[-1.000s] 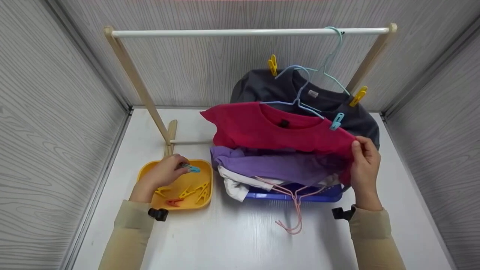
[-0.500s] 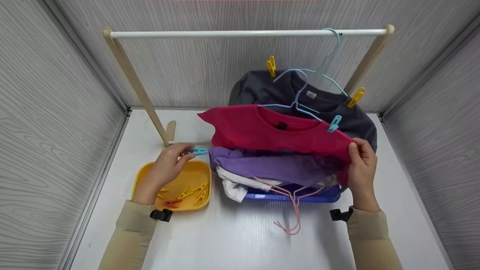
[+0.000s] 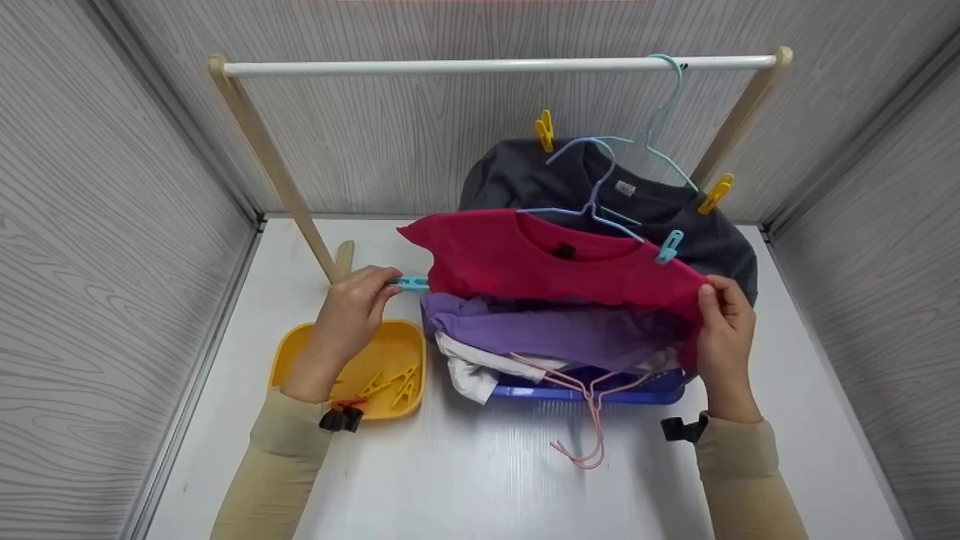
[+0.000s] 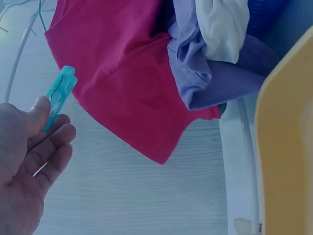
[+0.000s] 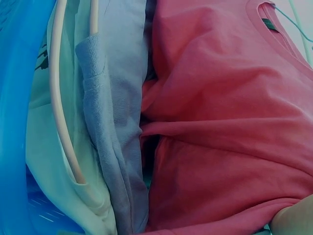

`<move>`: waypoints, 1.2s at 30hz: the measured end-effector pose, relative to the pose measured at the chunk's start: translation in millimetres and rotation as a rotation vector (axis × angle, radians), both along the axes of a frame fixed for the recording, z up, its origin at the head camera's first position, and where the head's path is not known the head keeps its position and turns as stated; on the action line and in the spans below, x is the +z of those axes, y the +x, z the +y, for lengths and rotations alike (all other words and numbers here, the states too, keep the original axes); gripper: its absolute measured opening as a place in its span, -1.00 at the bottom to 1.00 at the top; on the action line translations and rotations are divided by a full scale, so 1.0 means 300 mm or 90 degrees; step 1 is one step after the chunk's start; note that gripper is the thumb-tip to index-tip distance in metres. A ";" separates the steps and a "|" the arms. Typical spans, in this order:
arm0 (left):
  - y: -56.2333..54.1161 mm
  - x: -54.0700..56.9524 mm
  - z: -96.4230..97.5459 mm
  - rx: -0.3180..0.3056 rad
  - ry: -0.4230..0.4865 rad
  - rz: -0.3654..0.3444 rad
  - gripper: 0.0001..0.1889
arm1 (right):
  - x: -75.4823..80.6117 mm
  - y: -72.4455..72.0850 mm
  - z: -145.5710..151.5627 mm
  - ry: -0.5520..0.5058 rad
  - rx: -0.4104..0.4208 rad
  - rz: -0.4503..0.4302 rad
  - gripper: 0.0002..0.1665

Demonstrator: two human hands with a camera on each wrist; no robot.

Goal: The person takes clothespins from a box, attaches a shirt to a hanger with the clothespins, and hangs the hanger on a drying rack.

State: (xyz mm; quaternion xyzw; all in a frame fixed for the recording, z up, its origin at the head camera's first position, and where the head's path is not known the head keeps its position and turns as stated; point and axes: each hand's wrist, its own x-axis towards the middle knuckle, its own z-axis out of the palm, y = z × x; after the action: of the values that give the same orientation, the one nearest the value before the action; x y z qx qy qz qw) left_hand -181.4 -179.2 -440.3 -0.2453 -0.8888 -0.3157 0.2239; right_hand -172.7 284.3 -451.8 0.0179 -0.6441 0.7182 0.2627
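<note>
My left hand (image 3: pixel 352 319) pinches a light blue clothespin (image 3: pixel 411 283) between thumb and fingers, its tip at the left sleeve of a red T-shirt (image 3: pixel 480 247). In the left wrist view the clothespin (image 4: pixel 61 95) overlaps the shirt's shoulder edge. At the other sleeve, my right hand (image 3: pixel 724 322) grips the red cloth between thumb and fingers. A blue hanger (image 3: pixel 592 202) sits in the shirt's neck, and a second light blue clothespin (image 3: pixel 670 247) clips the right shoulder. Only a bit of the right hand (image 5: pixel 293 220) shows in the right wrist view.
A dark grey shirt (image 3: pixel 495 176) with two yellow clothespins hangs by a green hanger (image 3: pixel 658 112) from the white rail (image 3: pixel 450 67). Purple and white clothes and pink hangers (image 3: pixel 589 394) lie over a blue basket (image 3: pixel 517 393). An orange bin (image 3: pixel 416 341) at left holds yellow and red clothespins.
My left hand has lifted the clothespin from over the orange bin and carried it up and rightward to the red shirt's left sleeve. The right hand keeps its grip on the other sleeve.
</note>
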 end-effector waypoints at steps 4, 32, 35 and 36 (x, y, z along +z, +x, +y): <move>-0.005 0.015 0.022 -0.002 0.002 0.050 -0.82 | 0.000 0.000 0.000 -0.008 0.002 0.002 -0.83; -0.090 0.107 0.099 0.064 -0.073 0.195 -0.81 | -0.010 0.000 0.009 0.012 0.007 0.013 -0.81; -0.103 0.124 0.111 0.061 -0.087 0.208 -0.81 | -0.012 -0.001 0.009 0.017 0.006 0.011 -0.80; -0.106 0.128 0.113 0.061 -0.089 0.211 -0.81 | -0.012 -0.002 0.008 0.017 0.007 0.011 -0.79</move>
State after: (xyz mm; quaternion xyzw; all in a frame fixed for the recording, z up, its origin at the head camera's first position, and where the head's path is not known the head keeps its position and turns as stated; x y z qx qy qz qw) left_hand -213.3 -145.1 -401.8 -0.2668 -0.8701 -0.1971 0.3645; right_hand -173.2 286.5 -455.4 0.0306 -0.6513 0.7107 0.2640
